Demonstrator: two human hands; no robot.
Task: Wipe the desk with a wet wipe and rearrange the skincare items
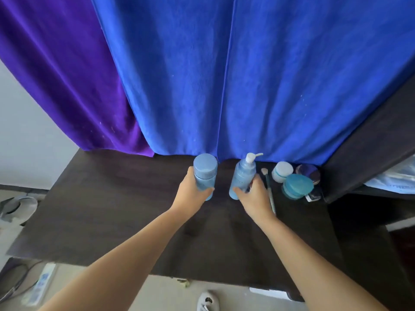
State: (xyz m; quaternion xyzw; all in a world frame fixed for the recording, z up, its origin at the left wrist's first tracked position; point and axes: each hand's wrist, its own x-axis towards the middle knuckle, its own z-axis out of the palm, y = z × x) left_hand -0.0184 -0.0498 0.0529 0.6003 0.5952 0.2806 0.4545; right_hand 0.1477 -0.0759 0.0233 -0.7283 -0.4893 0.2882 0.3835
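My left hand (193, 194) grips a light blue bottle with a wide flat cap (204, 173), held upright near the back of the dark wooden desk (107, 198). My right hand (254, 196) grips a light blue pump bottle with a white pump head (242, 175), also upright, just to the right. A makeup brush (268, 187) lies beside my right hand. Further right stand a white jar (281, 171), a teal-lidded jar (296, 186) and a dark round jar (308, 172). No wet wipe is in view.
Blue fabric (247, 75) and purple fabric (62, 70) hang behind the desk. A dark panel (370, 153) rises at the right. On the floor lie a power strip (41, 283), cables and a white shoe (207, 301).
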